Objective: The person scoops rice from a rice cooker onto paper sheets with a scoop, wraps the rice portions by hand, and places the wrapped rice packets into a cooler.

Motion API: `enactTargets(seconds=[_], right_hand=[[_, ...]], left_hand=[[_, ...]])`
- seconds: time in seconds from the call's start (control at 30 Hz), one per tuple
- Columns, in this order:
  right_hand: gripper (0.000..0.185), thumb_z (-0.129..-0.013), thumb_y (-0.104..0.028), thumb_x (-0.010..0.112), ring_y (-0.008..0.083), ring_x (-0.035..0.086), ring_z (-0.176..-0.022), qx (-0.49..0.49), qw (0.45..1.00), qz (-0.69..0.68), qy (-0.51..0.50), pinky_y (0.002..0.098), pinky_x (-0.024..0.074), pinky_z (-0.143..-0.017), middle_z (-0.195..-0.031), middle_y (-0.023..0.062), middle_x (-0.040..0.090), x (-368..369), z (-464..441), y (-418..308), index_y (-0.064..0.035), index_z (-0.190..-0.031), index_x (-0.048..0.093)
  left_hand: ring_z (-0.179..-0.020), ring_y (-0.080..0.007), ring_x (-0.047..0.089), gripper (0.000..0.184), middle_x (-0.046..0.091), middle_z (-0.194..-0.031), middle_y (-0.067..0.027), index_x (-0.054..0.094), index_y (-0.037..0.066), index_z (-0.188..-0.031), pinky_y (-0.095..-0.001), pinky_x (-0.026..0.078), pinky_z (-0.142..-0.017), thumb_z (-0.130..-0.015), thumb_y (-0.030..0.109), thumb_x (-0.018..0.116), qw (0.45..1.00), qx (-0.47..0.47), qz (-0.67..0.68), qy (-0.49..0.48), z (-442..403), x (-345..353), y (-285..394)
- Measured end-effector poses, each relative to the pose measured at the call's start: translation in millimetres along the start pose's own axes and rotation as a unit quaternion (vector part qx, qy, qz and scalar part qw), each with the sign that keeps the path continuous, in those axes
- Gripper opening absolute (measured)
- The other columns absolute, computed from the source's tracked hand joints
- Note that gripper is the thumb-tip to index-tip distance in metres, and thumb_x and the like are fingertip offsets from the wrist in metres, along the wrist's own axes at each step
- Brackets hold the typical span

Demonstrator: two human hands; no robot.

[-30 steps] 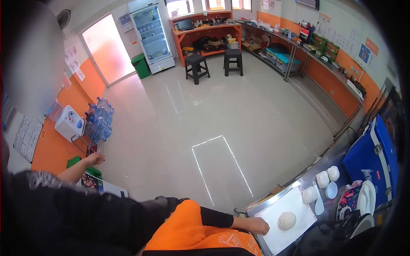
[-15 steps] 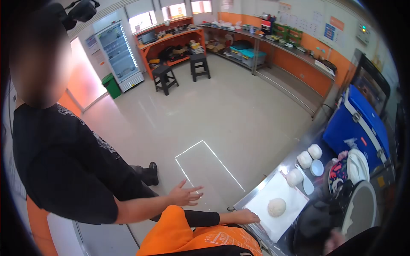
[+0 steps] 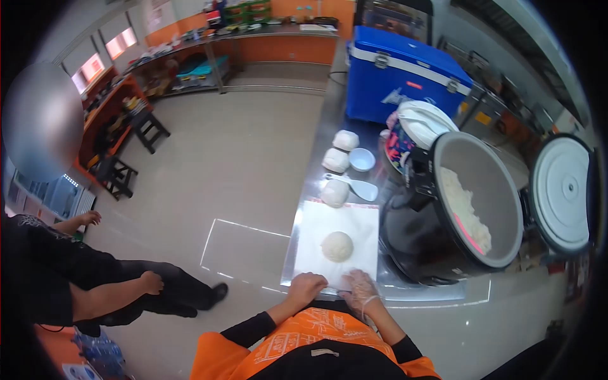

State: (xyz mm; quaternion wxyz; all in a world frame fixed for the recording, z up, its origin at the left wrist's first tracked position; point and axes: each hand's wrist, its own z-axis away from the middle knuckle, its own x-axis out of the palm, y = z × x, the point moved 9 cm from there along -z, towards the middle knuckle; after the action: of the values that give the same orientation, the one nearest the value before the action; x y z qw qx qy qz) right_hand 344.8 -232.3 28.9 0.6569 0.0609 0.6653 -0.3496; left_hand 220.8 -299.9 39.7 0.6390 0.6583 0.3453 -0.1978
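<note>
A rounded ball of rice (image 3: 337,246) sits on a white paper sheet (image 3: 310,256) at the table's near end. My left hand (image 3: 306,289) is bare, its fingers curled together at the sheet's near edge. My right hand (image 3: 361,291), in a clear plastic glove, rests at the sheet's near right corner with fingers apart. Beyond the sheet are white rounded bundles (image 3: 335,193), a white rice paddle (image 3: 362,189) and a small pale bowl (image 3: 362,159). To the right stands a large rice cooker (image 3: 411,237), lid up, with rice (image 3: 465,209) inside.
A blue cooler box (image 3: 405,79) stands at the table's far end, with a patterned cloth (image 3: 399,145) and white lid-like item (image 3: 425,123) before it. The cooker's raised lid (image 3: 563,193) juts out right. A person in black (image 3: 120,278) stands at left.
My view has swung right toward the table and cooker. My right hand has come from beside the cooker to the paper sheet. The other person's reaching hand has drawn back.
</note>
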Motion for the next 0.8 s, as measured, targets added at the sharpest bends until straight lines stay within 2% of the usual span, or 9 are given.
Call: enactTargets(seconds=[0.1,0.2,0.33,0.43,0.53,0.57,0.7,0.73,0.8], right_hand=[[0.048,-0.074,-0.032,0.064,0.0332,0.044,-0.112,0.037,0.999,-0.005,-0.034,0.0406,0.0368,-0.096,-0.122,0.0138,0.047,4,3,6,-0.0106,-0.116,0.054],[0.034,-0.076,-0.027,0.062,0.0321,0.050,-0.105,0.052,0.998,-0.032,0.017,0.0406,0.0410,-0.091,-0.112,0.0136,0.053,-15,2,7,-0.0113,-0.106,0.060],[0.021,-0.077,-0.020,0.059,0.0303,0.056,-0.092,0.079,0.996,0.026,-0.019,0.0408,0.0443,-0.083,-0.093,0.0128,0.060,-18,-13,30,-0.0101,-0.095,0.064],[0.018,-0.079,-0.020,0.056,0.0302,0.057,-0.090,0.100,0.994,0.035,-0.006,0.0415,0.0459,-0.081,-0.089,0.0135,0.061,-29,-21,43,-0.0089,-0.089,0.065],[0.021,-0.081,-0.024,0.056,0.0298,0.059,-0.086,0.100,0.990,-0.060,0.080,0.0391,0.0467,-0.078,-0.088,0.0144,0.062,-45,-24,57,-0.0061,-0.087,0.064],[0.023,-0.082,-0.026,0.057,0.0300,0.060,-0.084,0.111,0.981,-0.112,0.110,0.0381,0.0469,-0.077,-0.087,0.0150,0.062,-44,-27,66,-0.0048,-0.087,0.064],[0.027,-0.083,-0.030,0.057,0.0327,0.062,-0.080,0.190,0.919,-0.297,0.178,0.0382,0.0481,-0.073,-0.083,0.0169,0.064,-18,-46,108,-0.0053,-0.090,0.064],[0.026,-0.083,-0.030,0.057,0.0338,0.062,-0.079,0.217,0.898,-0.336,0.183,0.0393,0.0485,-0.072,-0.082,0.0172,0.064,-11,-52,114,-0.0067,-0.091,0.064],[0.026,-0.084,-0.031,0.056,0.0349,0.062,-0.081,0.250,0.900,-0.291,0.205,0.0401,0.0481,-0.072,-0.084,0.0178,0.065,-7,-58,115,-0.0078,-0.092,0.064]], left_hand=[[-0.071,-0.0238,0.062,0.013,0.065,-0.072,-0.0072,0.067,0.009,-0.077,-0.0351,0.047,-0.063,-0.072,0.020,0.070,0.985,-0.138,0.098,-0.035,-4,0,-14],[-0.070,-0.0245,0.062,0.016,0.065,-0.070,-0.0069,0.067,0.007,-0.078,-0.0345,0.047,-0.063,-0.070,0.020,0.072,0.988,-0.122,0.076,-0.058,-15,-9,-8],[-0.073,-0.0258,0.062,0.011,0.065,-0.077,-0.0072,0.065,0.007,-0.079,-0.0358,0.048,-0.064,-0.073,0.016,0.070,0.996,0.058,0.069,0.013,-31,-28,20],[-0.074,-0.0262,0.062,0.011,0.065,-0.080,-0.0062,0.064,0.007,-0.079,-0.0358,0.048,-0.064,-0.075,0.016,0.069,0.997,0.074,-0.022,0.007,-37,-42,22],[-0.075,-0.0260,0.062,0.012,0.065,-0.081,-0.0052,0.065,0.007,-0.080,-0.0347,0.049,-0.065,-0.075,0.018,0.069,1.000,-0.008,-0.015,0.025,-40,-49,-11],[-0.070,-0.0206,0.064,0.015,0.067,-0.079,-0.0051,0.066,0.005,-0.082,-0.0308,0.049,-0.064,-0.077,0.019,0.069,0.997,-0.017,0.025,0.075,-41,-54,-21],[-0.065,-0.0087,0.057,0.022,0.066,-0.073,-0.0047,0.067,0.000,-0.083,-0.0256,0.047,-0.060,-0.080,0.021,0.069,0.891,-0.214,0.367,0.157,-52,-20,-97],[-0.064,-0.0105,0.058,0.022,0.066,-0.073,-0.0059,0.067,0.001,-0.083,-0.0263,0.047,-0.059,-0.080,0.022,0.069,0.904,-0.199,0.330,0.183,-55,-17,-102],[-0.062,-0.0141,0.060,0.022,0.067,-0.074,-0.0083,0.067,0.002,-0.084,-0.0279,0.047,-0.057,-0.079,0.024,0.069,0.923,-0.170,0.254,0.235,-61,-14,-110]])
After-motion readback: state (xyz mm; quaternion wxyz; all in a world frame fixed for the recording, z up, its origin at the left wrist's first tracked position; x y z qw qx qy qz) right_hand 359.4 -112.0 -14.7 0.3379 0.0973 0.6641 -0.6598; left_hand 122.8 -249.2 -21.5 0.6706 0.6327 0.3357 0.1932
